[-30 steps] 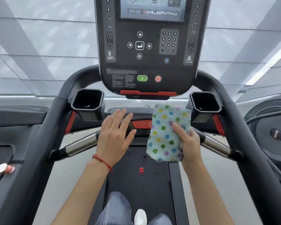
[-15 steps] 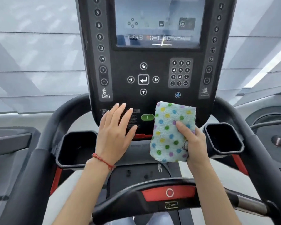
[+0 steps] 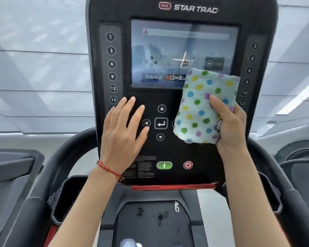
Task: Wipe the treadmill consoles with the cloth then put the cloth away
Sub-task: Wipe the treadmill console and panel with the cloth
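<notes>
The cloth (image 3: 206, 106), pale blue with coloured dots, is folded and held up in front of the console (image 3: 182, 97), over the lower right corner of the screen (image 3: 168, 52) and the panel just under it. The right hand (image 3: 229, 125) grips the cloth from its right side, with the thumb across the front and the other fingers hidden behind. The left hand (image 3: 122, 132) is flat with straight fingers over the lower left part of the console, beside the arrow keys (image 3: 161, 123); I cannot tell if it touches. It holds nothing. A red bracelet (image 3: 109, 169) is on the left wrist. Under the keys are a green button (image 3: 164, 165) and a red button (image 3: 188, 165).
</notes>
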